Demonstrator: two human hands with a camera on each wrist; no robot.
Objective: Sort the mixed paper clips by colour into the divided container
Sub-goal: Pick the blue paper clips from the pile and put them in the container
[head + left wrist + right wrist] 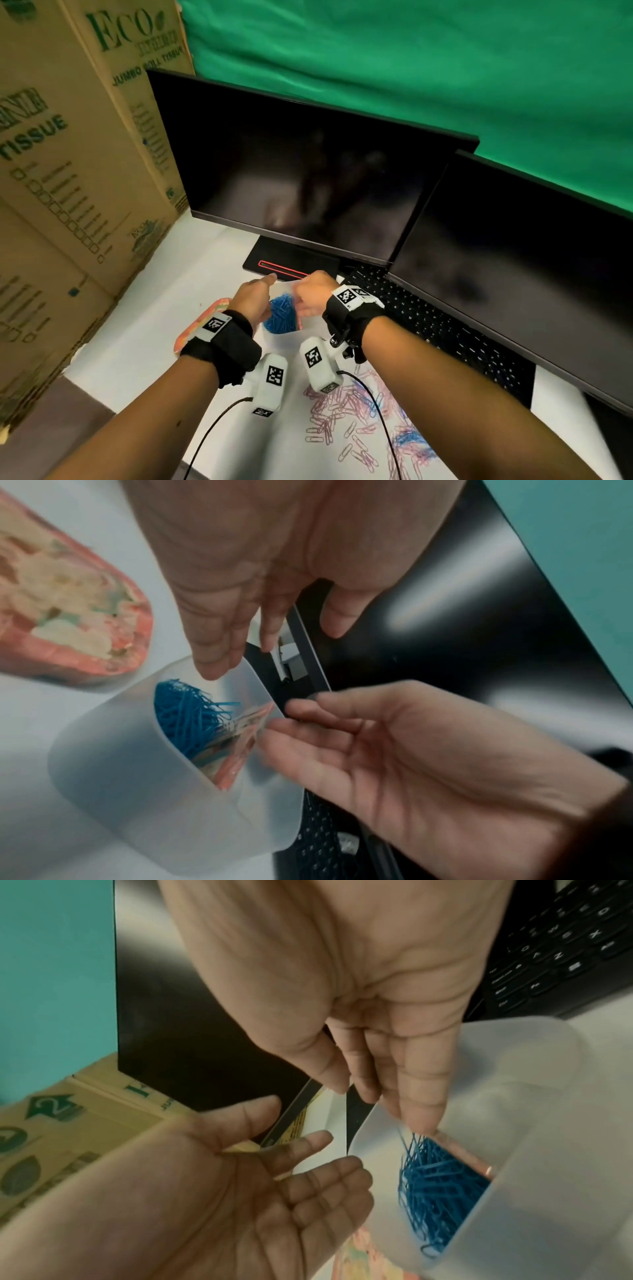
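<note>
We see a white desk (212,260) bearing a translucent divided container (143,791) near its middle, a heap of blue paper clips (281,315) in one compartment. Just left of the container lies a flat pink-and-orange patterned item (202,318), and nearer to us a loose scatter of pink and blue paper clips (356,425) spreads over the bare top. At the far side stand two dark monitors (308,178), a black keyboard (442,329) lying to the right beneath the second screen, and cardboard boxes (68,171) line the left edge.
</note>
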